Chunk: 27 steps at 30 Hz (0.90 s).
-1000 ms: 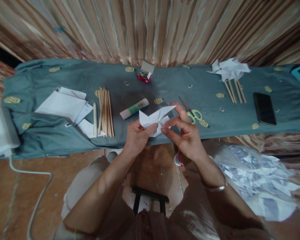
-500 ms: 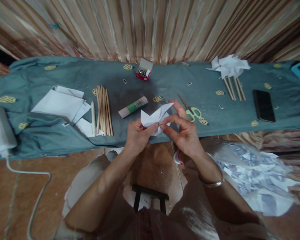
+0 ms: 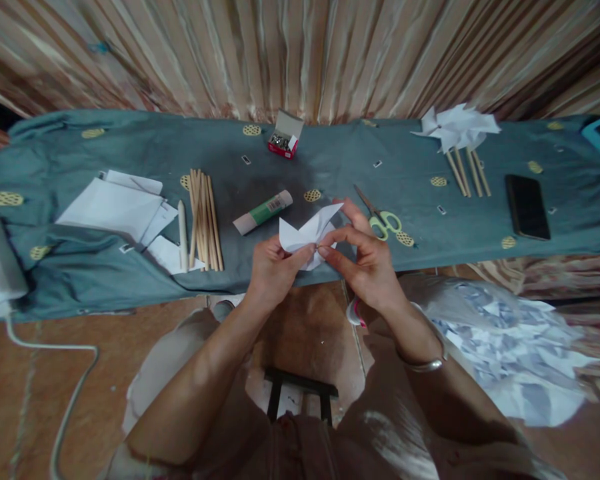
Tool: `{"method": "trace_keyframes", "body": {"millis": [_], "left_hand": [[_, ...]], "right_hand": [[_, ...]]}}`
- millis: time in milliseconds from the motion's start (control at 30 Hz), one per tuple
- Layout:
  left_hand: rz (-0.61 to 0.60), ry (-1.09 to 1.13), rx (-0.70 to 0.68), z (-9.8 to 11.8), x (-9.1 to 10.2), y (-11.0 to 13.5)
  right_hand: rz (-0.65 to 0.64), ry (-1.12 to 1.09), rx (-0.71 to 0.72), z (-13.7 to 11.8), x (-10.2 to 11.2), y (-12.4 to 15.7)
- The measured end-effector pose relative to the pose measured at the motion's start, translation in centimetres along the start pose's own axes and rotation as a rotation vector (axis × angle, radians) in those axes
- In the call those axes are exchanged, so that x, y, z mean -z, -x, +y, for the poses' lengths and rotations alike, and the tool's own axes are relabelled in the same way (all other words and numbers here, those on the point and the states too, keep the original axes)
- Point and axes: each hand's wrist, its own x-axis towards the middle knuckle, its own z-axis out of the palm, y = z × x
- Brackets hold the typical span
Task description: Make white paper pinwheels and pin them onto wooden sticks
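Over the table's front edge, a white paper pinwheel (image 3: 307, 233) with folded-in blades is held between my two hands. My left hand (image 3: 275, 270) is closed on its left side, thumb near the middle. At the pinwheel's centre, my right hand (image 3: 363, 263) pinches what looks like a thumbtack, thumb against index finger; it is small and mostly hidden. Other right fingers reach behind the paper. A glue stick (image 3: 263, 212) lies just beyond my left hand, and green-handled scissors (image 3: 380, 215) rest beyond my right. Farther back stands an open red box (image 3: 283, 143) of small metal tacks.
Wooden sticks (image 3: 206, 220), a white stick (image 3: 183, 235) and paper sheets (image 3: 113, 207) lie on the left. Finished pinwheels (image 3: 460, 127) on sticks and a phone (image 3: 527, 207) lie on the right. A plastic bag of paper scraps (image 3: 510, 347) sits below the cloth-covered table (image 3: 330, 157).
The view has shifted slightly. Both hands keep their hold at the pinwheel's centre, with no clear movement against the paper.
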Motion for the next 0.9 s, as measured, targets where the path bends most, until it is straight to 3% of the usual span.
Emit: {"method": "trace_keyframes", "body": {"millis": [900], "left_hand": [[-0.052, -0.016, 0.023, 0.07, 0.33, 0.17]], "right_hand": [[0.003, -0.152, -0.127, 0.97, -0.66, -0.08]]}}
